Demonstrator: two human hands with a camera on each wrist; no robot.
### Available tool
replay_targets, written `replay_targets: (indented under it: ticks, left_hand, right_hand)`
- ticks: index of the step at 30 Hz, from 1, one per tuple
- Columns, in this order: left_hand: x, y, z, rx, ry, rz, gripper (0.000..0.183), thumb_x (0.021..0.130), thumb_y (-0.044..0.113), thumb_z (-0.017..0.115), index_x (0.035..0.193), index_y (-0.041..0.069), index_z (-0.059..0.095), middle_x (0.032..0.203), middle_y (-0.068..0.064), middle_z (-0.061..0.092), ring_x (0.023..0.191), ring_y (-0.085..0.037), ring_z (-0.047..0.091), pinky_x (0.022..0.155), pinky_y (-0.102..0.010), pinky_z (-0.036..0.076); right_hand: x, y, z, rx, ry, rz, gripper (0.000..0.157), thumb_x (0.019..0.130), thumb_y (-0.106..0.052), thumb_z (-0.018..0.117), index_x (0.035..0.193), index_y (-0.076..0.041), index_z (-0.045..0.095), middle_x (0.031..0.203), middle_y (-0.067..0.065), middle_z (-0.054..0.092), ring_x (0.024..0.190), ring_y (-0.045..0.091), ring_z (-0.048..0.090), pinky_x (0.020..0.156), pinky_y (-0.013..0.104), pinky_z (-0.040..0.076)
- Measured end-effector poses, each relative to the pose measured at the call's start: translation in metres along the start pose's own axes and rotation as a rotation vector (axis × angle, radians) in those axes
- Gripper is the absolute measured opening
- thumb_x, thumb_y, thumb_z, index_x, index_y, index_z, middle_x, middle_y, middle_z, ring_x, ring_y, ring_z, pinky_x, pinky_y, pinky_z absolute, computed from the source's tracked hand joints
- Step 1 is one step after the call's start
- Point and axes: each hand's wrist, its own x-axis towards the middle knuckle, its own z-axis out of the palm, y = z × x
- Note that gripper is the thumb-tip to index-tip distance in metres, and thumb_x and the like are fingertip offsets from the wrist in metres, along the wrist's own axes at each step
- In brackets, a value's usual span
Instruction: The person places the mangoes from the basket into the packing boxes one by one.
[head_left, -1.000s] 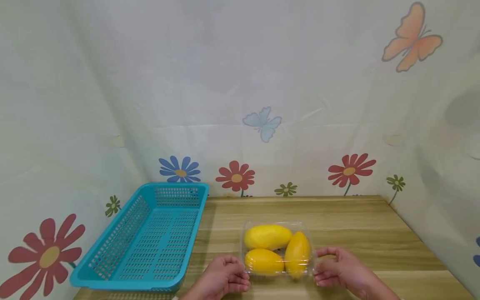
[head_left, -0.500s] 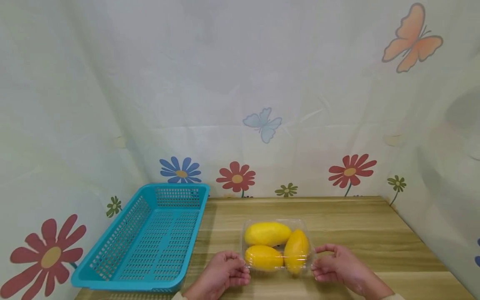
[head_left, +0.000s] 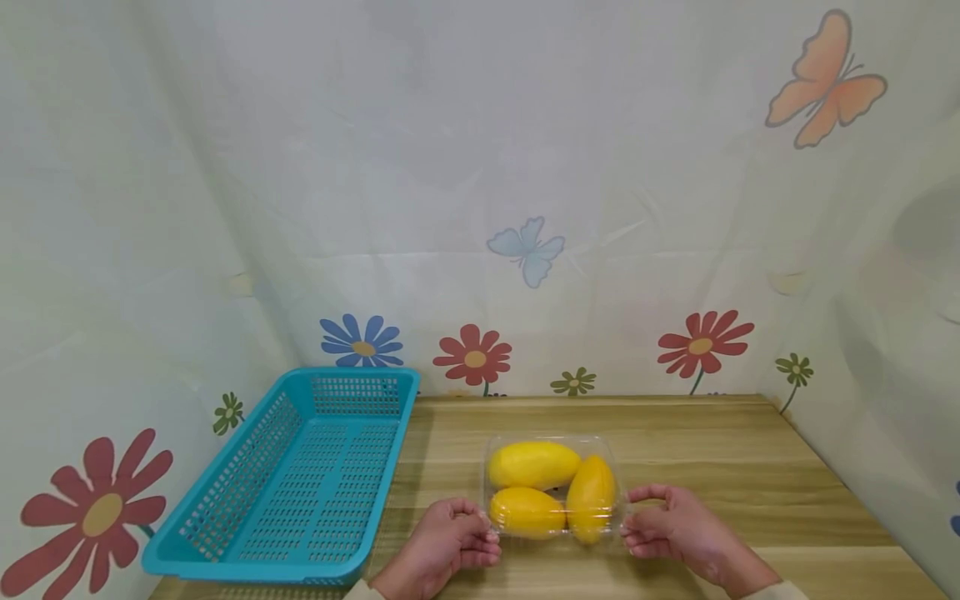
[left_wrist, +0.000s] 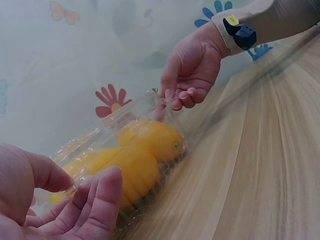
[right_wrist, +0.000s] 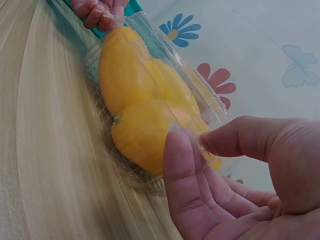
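Observation:
A clear plastic clamshell box [head_left: 587, 443] stands on the wooden table, with three yellow mangoes [head_left: 534, 464] showing through its lid. My left hand [head_left: 447, 546] pinches the box's rim at the near left corner between thumb and fingers. At the near right corner, the right hand [head_left: 675, 533] pinches the rim the same way. From the left wrist, the left thumb and fingertips [left_wrist: 106, 192] meet on the thin plastic edge, with the right hand [left_wrist: 192, 67] at the far end. In the right wrist view, the right thumb [right_wrist: 240, 137] and forefinger hold the edge beside a mango [right_wrist: 150, 132].
A turquoise perforated basket [head_left: 326, 483] sits left of the box, with nothing in it. The wooden tabletop [head_left: 720, 442] runs back to a curtain [head_left: 420, 167] printed with flowers and butterflies, which also hangs along both sides.
The box, with both hands pinching its rim, has shifted slightly away from me. The grips look the same, and the basket stays in place.

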Motion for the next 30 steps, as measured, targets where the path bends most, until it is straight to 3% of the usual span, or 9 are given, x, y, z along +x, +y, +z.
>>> replay_targets:
  ticks: [7, 12, 15, 18, 21, 23, 27, 30]
  left_hand:
    - [0.001, 0.0, -0.002, 0.003, 0.006, -0.002, 0.009, 0.096, 0.004, 0.061, 0.102, 0.001, 0.056, 0.081, -0.007, 0.071, 0.07, -0.015, 0.073, 0.073, -0.034, 0.064]
    - [-0.001, 0.0, -0.004, 0.131, 0.052, 0.031, 0.023, 0.093, 0.008, 0.063, 0.111, -0.001, 0.053, 0.082, -0.011, 0.071, 0.068, -0.017, 0.071, 0.069, -0.036, 0.064]
    - [-0.005, 0.005, -0.006, 0.312, 0.113, 0.087, 0.036, 0.096, 0.017, 0.066, 0.119, -0.003, 0.048, 0.084, -0.012, 0.068, 0.067, -0.018, 0.067, 0.064, -0.036, 0.062]
    - [-0.013, 0.017, -0.007, 0.603, 0.177, 0.142, 0.047, 0.097, 0.028, 0.069, 0.125, -0.001, 0.047, 0.09, -0.009, 0.063, 0.072, -0.018, 0.062, 0.063, -0.033, 0.055]
    - [-0.027, 0.035, -0.002, 0.904, 0.237, 0.196, 0.049, 0.094, 0.036, 0.073, 0.125, 0.004, 0.052, 0.1, -0.007, 0.063, 0.085, -0.02, 0.06, 0.071, -0.037, 0.053]
    - [-0.038, 0.048, 0.005, 1.04, 0.261, 0.26, 0.047, 0.093, 0.036, 0.074, 0.126, 0.006, 0.056, 0.109, -0.008, 0.066, 0.096, -0.023, 0.063, 0.08, -0.042, 0.057]
    - [-0.058, 0.074, 0.015, 1.235, 0.317, 0.431, 0.05, 0.094, 0.035, 0.072, 0.135, 0.012, 0.057, 0.131, -0.006, 0.066, 0.117, -0.024, 0.064, 0.1, -0.048, 0.056]
    - [-0.064, 0.093, 0.009, 1.37, 0.324, 0.598, 0.063, 0.093, 0.032, 0.073, 0.149, 0.017, 0.048, 0.149, -0.004, 0.057, 0.136, -0.026, 0.056, 0.111, -0.05, 0.05]
  right_hand:
    - [0.001, -0.002, 0.001, -0.001, 0.002, 0.003, 0.057, 0.094, -0.006, 0.065, 0.139, 0.013, 0.036, 0.095, 0.011, 0.077, 0.079, 0.013, 0.074, 0.076, 0.03, 0.064]
    - [0.001, -0.003, -0.001, -0.073, 0.011, 0.018, 0.057, 0.097, -0.012, 0.065, 0.14, 0.012, 0.038, 0.097, 0.011, 0.077, 0.078, 0.016, 0.073, 0.076, 0.034, 0.064]
    - [0.0, -0.006, -0.007, -0.161, 0.027, 0.011, 0.057, 0.098, -0.017, 0.064, 0.141, 0.012, 0.04, 0.103, 0.01, 0.074, 0.081, 0.019, 0.07, 0.077, 0.037, 0.064]
    - [-0.003, -0.013, -0.012, -0.272, 0.073, -0.027, 0.058, 0.1, -0.023, 0.064, 0.141, 0.013, 0.042, 0.11, 0.013, 0.069, 0.087, 0.022, 0.067, 0.08, 0.039, 0.063]
    - [-0.005, -0.025, -0.014, -0.414, 0.18, -0.063, 0.06, 0.098, -0.032, 0.068, 0.139, 0.008, 0.049, 0.118, 0.015, 0.066, 0.095, 0.022, 0.065, 0.084, 0.04, 0.062]
    - [-0.008, -0.035, -0.014, -0.53, 0.248, -0.111, 0.059, 0.096, -0.037, 0.071, 0.136, 0.003, 0.055, 0.125, 0.016, 0.066, 0.105, 0.025, 0.065, 0.089, 0.043, 0.061]
    - [-0.012, -0.054, -0.016, -0.764, 0.353, -0.307, 0.048, 0.095, -0.037, 0.072, 0.13, -0.006, 0.064, 0.14, 0.02, 0.06, 0.123, 0.038, 0.06, 0.1, 0.057, 0.055]
    - [-0.015, -0.068, -0.018, -0.926, 0.424, -0.49, 0.045, 0.092, -0.034, 0.076, 0.128, -0.009, 0.065, 0.149, 0.023, 0.051, 0.131, 0.046, 0.05, 0.102, 0.07, 0.046]
